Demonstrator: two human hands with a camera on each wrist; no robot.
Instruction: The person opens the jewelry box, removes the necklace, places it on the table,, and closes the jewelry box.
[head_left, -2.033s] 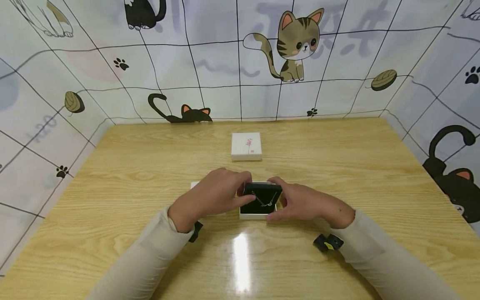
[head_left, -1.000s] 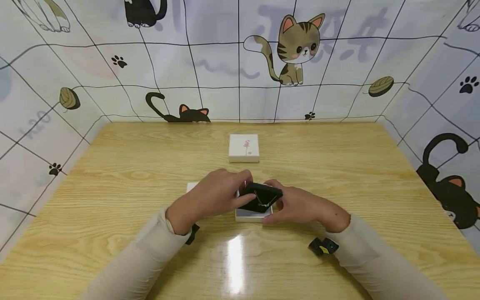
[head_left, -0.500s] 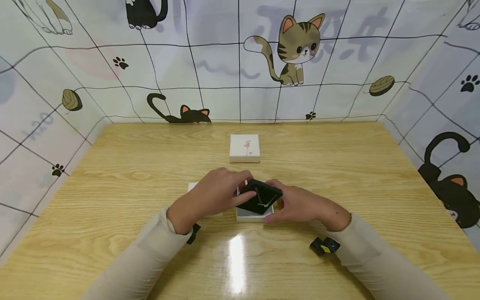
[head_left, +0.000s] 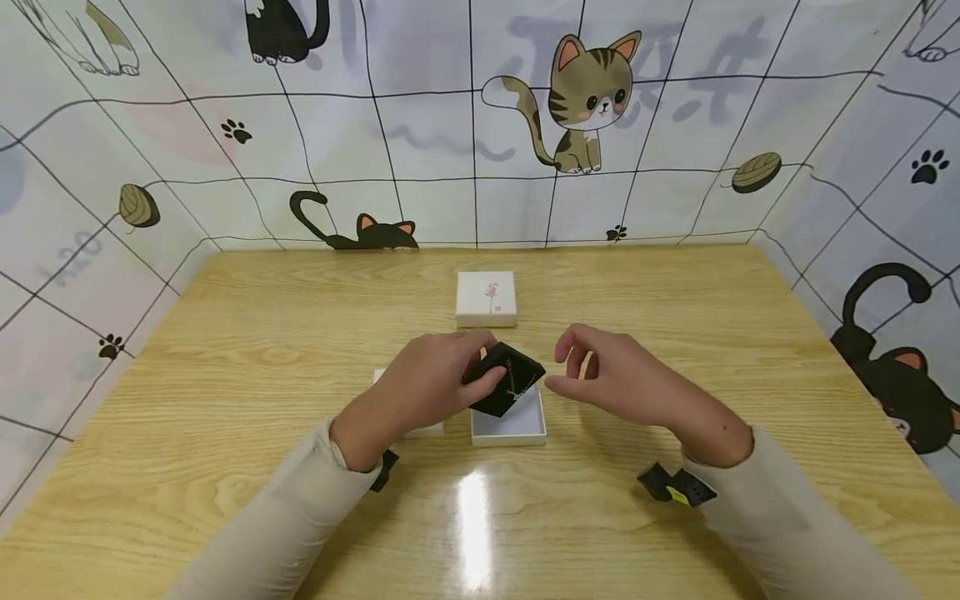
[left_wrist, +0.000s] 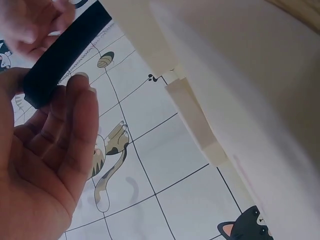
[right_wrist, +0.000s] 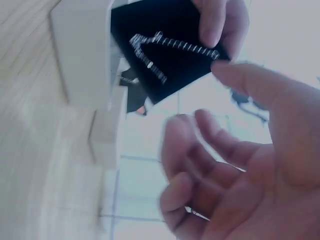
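Note:
A black padded jewelry insert (head_left: pixel 491 403) tilts above the white box base (head_left: pixel 525 435), whose pale inside shows below it. A thin silver chain (right_wrist: pixel 185 46) lies across the insert's dark face. My left hand (head_left: pixel 423 383) pinches the insert at its left side between thumb and fingers; in the left wrist view, the insert's thick edge (left_wrist: pixel 65 57) rises from those fingers. My right hand (head_left: pixel 626 379) is beside the insert's right corner, fingers loosely bent with nothing between them. In the right wrist view, its thumb overlaps the insert's corner.
A closed white box with a pink flower print (head_left: pixel 486 302) sits farther back on the wooden table (head_left: pixel 300 308). Another white piece (head_left: pixel 380 374) lies mostly hidden under my left hand. Cat-patterned cloth walls (head_left: pixel 435 200) border the back and sides.
My right hand has let go of the box base and risen to the right. The insert has turned and lifted in my left hand, uncovering more of the base.

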